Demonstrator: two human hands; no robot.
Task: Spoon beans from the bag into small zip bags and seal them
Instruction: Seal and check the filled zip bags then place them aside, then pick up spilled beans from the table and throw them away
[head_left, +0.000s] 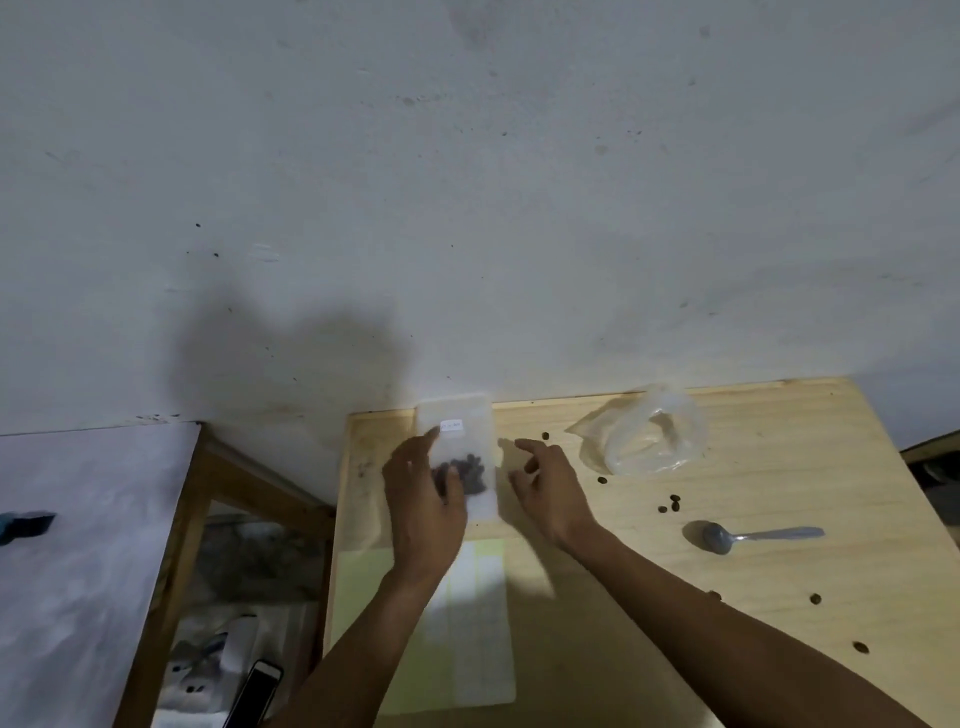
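A small clear zip bag (467, 441) with a white label and dark beans in its lower half lies on the wooden table (753, 597) near the wall. My left hand (423, 499) rests on its left side, thumb over the beans. My right hand (550, 488) hovers just right of the bag, fingers apart, holding nothing. A crumpled clear plastic bag (644, 436) lies at the back right. A metal spoon (753, 535) lies on the table to the right, bowl to the left.
Several loose beans (670, 504) are scattered over the right side of the table. More small zip bags (467, 623) lie on a pale green sheet near the front edge. A phone (257, 691) sits on a lower shelf at left.
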